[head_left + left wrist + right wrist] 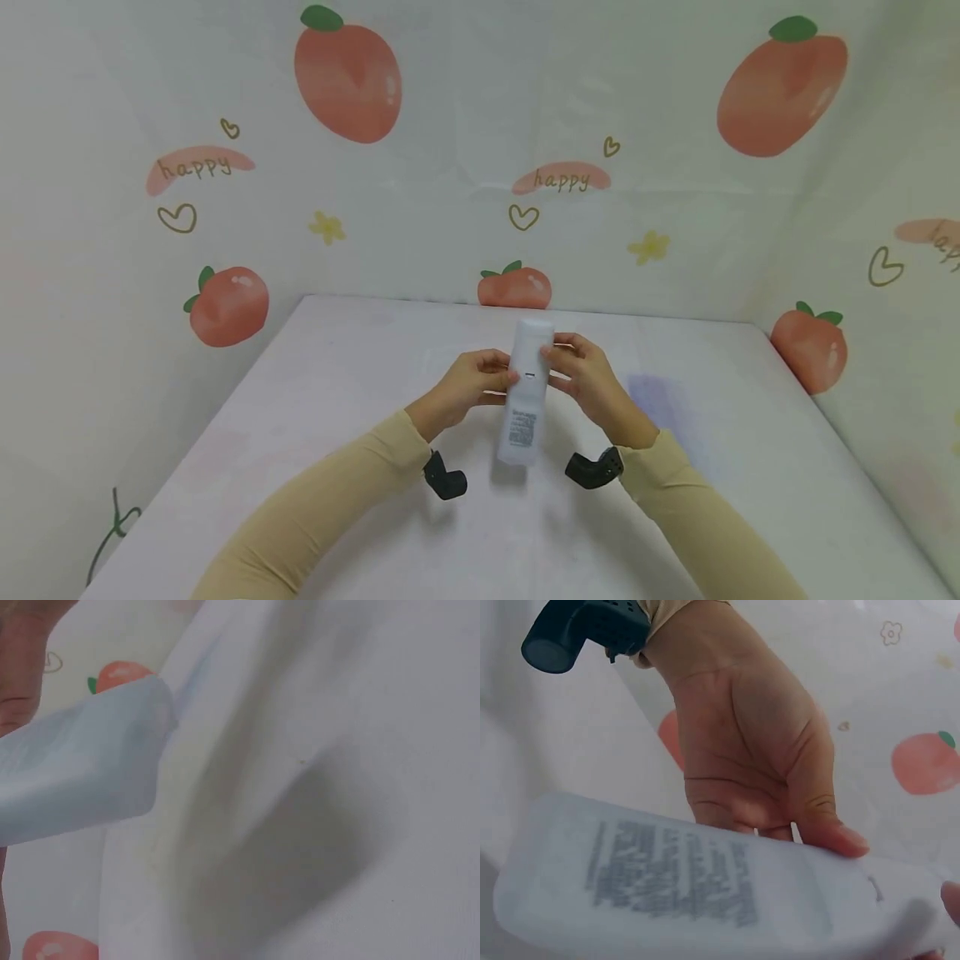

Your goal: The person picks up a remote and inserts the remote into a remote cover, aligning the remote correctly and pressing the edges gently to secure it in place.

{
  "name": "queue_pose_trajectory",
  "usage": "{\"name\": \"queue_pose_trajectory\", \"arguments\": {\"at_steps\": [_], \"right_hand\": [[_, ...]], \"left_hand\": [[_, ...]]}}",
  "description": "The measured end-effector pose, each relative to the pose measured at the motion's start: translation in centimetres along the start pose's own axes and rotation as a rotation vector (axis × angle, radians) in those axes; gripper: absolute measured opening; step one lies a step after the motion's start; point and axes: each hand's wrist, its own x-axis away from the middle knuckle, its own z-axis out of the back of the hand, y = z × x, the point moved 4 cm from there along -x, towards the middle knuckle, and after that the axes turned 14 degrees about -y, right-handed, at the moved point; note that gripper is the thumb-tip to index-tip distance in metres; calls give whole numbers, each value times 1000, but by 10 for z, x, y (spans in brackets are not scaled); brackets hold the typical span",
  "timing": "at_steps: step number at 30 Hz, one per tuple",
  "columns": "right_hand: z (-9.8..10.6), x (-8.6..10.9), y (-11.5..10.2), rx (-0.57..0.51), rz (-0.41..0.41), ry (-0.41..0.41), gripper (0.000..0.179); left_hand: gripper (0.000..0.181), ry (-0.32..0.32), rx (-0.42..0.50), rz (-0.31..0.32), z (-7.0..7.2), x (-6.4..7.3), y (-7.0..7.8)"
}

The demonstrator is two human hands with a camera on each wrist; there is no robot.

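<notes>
A long white remote control [519,442] is held up over the table, slightly tilted, its back toward the head camera. Small grey print [671,870] and a little dark latch-like mark show on that back. My left hand [467,383] grips its left edge, thumb on the near face. From the other side, my right hand [588,379] holds the upper right edge, thumb in front and fingers partly hidden behind. In the left wrist view, only one end of the remote control [90,765] is visible. Its button side is hidden.
The white table [360,333] carries soft shadows and a faint purple patch [660,408] on the right. Behind it hangs a white cloth [450,225] printed with peaches, hearts and words. A dark camera mount [444,479] sits at the left wrist, another [592,468] at the right.
</notes>
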Motion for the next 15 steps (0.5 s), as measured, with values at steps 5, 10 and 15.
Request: {"name": "queue_pose_trajectory", "arguments": {"at_steps": [5,10,15], "right_hand": [[1,2,3,10,-14,-106,58],[1,5,13,73,-80,-175,56],[1,6,18,91,-62,-190,47]], "left_hand": [[25,26,51,-38,4,1,6],[26,31,85,-45,6,1,9],[29,-1,104,-35,3,0,7]]}}
